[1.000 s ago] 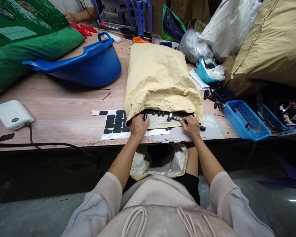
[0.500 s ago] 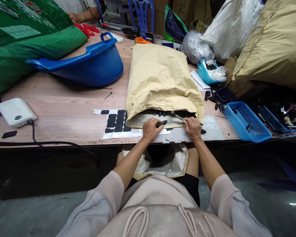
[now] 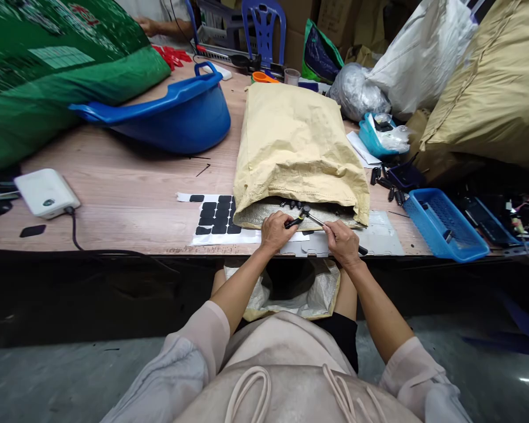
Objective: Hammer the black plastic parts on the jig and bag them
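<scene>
Your left hand (image 3: 277, 230) is sitting a little further right than half a second ago. The black piece (image 3: 294, 222) that it was drawing from the mouth of the paper sack (image 3: 300, 141) is now meeting the hammer (image 3: 316, 220), whose head has come off the sack's lip toward it. Seen from your head camera, your left fingers (image 3: 283, 220) are curling almost closed, pinching the near end of the black piece between thumb and forefinger while the rest is sticking out free. Your right hand (image 3: 342, 242) is wrapping round the hammer's thin shaft with the fingers nearly shut, and the dark grip end is poking out beyond the hand at the table (image 3: 127, 194) edge. The black piece is lying low over the sack's opening, its long axis running from your left hand up and to the right, its free tip pointing at the hammer head; whether the two are touching, you cannot tell. The hammer is slanting from its head, up and left at the sack's mouth, down and right to the grip. The piece is looking slim, short and glossy black. A sheet of black pads (image 3: 216, 214) is lying just left of your left hand.
</scene>
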Demonstrator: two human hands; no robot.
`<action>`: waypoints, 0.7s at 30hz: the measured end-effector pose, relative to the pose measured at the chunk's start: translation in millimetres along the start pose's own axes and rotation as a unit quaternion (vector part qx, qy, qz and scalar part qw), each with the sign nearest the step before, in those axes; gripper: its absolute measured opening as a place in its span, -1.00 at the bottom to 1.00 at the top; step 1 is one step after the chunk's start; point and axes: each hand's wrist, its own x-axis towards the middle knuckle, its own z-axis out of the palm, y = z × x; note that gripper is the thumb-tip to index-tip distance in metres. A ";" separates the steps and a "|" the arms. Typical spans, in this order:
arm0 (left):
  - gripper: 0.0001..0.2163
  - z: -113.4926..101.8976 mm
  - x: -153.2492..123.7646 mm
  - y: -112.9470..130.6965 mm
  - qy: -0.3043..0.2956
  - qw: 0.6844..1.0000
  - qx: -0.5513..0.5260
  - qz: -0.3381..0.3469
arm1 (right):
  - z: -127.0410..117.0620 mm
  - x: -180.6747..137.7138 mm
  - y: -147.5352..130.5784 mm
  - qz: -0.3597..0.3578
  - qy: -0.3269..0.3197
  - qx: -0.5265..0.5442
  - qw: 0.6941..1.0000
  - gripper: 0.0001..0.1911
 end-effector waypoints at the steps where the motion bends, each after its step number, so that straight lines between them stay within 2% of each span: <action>1: -0.94 -0.3 0.0 0.5 -0.001 1.000 0.001 -0.001 | -0.3 0.2 -0.9 0.010 -0.001 -0.001 1.000 -0.68; 5: -0.93 -1.2 0.4 2.5 -0.009 1.000 0.001 -0.007 | -5.0 3.6 -8.8 0.012 0.003 0.018 1.000 -0.68; 9: -0.92 -2.1 0.4 4.8 -0.009 1.000 0.008 -0.019 | -6.2 4.1 -17.4 -0.021 -0.024 0.026 0.999 -0.68; 12: -0.92 -3.0 -0.1 6.0 -0.011 1.000 0.005 -0.018 | -4.3 4.2 -15.1 -0.013 -0.034 0.023 0.999 -0.67; 16: -0.92 -3.5 -0.2 5.9 -0.010 1.000 -0.005 -0.013 | -1.5 11.3 3.3 0.009 -0.018 0.016 1.000 -0.66; 21: -0.94 -1.6 0.4 5.0 0.001 1.000 -0.009 -0.014 | 6.0 20.0 38.1 -0.017 -0.047 -0.017 0.999 -0.71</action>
